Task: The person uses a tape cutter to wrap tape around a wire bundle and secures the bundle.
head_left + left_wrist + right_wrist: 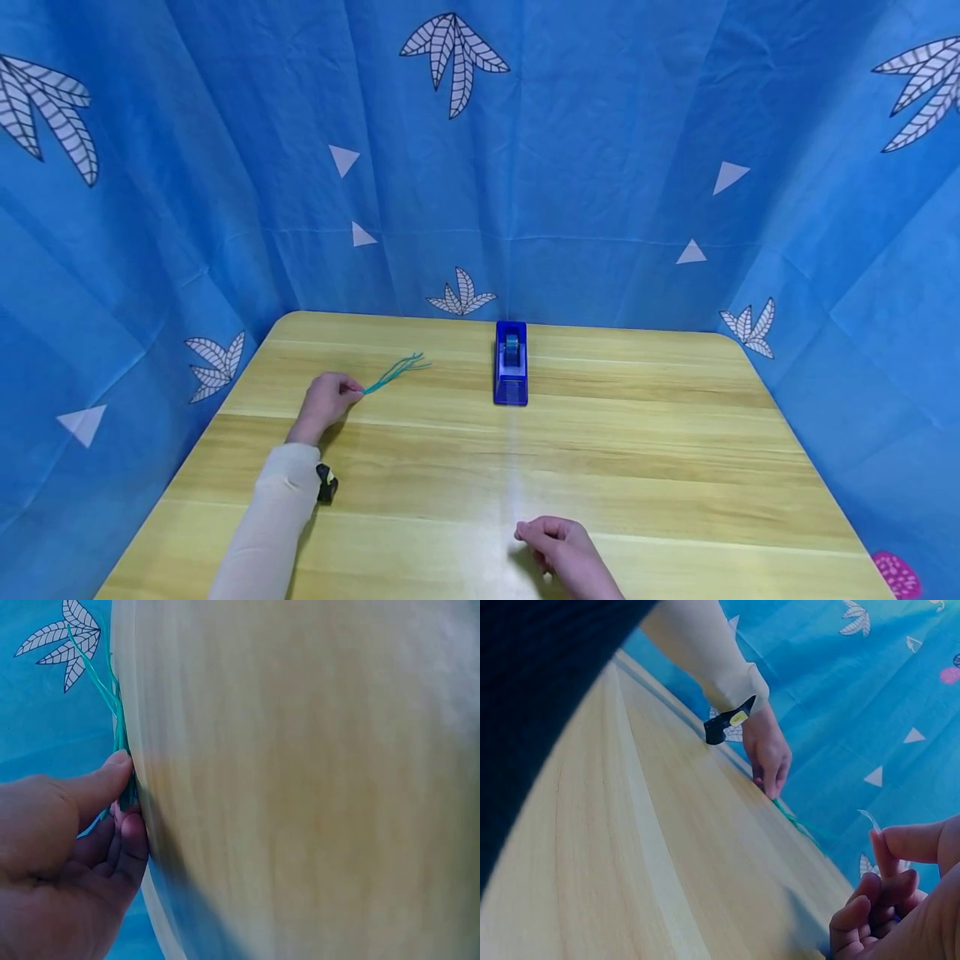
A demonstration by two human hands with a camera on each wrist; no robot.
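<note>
My left hand point(327, 404) is at the table's left side, thumb and fingertips pinching one end of a bundle of thin green strands point(386, 377). The strands' loose ends fan out toward the back right. In the left wrist view, the bundle point(120, 735) sticks out past the thumb. Low over the front of the table is my right hand point(564, 550). The right wrist view shows it pinching a small strip of clear tape point(870, 819) between thumb and index finger, its other fingers curled. A blue tape dispenser point(511, 392) stands near the back edge.
The light wood table point(645, 450) has blue patterned curtains point(600, 167) along its back and sides. A black wrist strap point(327, 485) sits at the end of the left sleeve point(262, 525).
</note>
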